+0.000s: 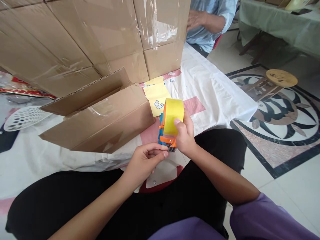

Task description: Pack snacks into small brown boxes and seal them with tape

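Note:
My right hand (pixel 184 133) grips an orange and blue tape dispenser (pixel 167 139) carrying a yellow roll of tape (pixel 173 116), thumb resting on the roll. My left hand (pixel 146 159) is curled beside the dispenser's lower end, with thumb and forefinger pinched at its mouth; whether they hold the tape end I cannot make out. Both hands hover over the front edge of a table with a white cloth (pixel 220 96), just right of an open cardboard box (pixel 105 116) lying with its flaps spread.
A tall stack of taped cardboard boxes (pixel 95 36) fills the back of the table. Another person in a light blue shirt (pixel 212 23) sits behind, one hand on the stack. A white perforated basket (pixel 23 117) lies left. A wooden stool (pixel 272 83) stands on the patterned floor.

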A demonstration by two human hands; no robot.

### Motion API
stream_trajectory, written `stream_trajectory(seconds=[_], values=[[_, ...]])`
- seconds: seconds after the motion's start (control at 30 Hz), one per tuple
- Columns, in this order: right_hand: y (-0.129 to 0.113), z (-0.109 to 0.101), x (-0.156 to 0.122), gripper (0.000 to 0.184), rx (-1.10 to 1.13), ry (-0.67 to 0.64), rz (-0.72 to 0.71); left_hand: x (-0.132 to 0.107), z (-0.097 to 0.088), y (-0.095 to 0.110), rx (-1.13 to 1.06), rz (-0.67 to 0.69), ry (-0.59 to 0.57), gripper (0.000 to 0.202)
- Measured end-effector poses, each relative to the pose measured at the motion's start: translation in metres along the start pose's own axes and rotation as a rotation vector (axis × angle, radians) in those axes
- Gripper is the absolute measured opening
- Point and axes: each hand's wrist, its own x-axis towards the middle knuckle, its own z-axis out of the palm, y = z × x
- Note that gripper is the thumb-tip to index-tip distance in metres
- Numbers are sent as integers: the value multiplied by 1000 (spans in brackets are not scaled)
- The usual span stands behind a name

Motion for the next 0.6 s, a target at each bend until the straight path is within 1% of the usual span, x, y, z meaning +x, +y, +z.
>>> stream_trajectory(seconds=[0.1, 0.23, 0.33, 0.47, 0.6], values=[[2, -2, 4, 26, 2, 60, 39, -2, 6, -2, 36, 3, 44, 33], [3, -6, 7, 23, 46, 61, 35, -5, 13, 2, 31, 8, 78, 31], [4, -9, 10, 22, 84, 31, 44, -5, 16, 5, 15, 37, 81, 27], [11, -18, 19, 22, 66, 78, -1, -5, 19, 1, -23, 98, 78, 18], [21, -28, 27, 27, 74, 77, -11, -4, 21, -5, -33, 92, 71, 17]])
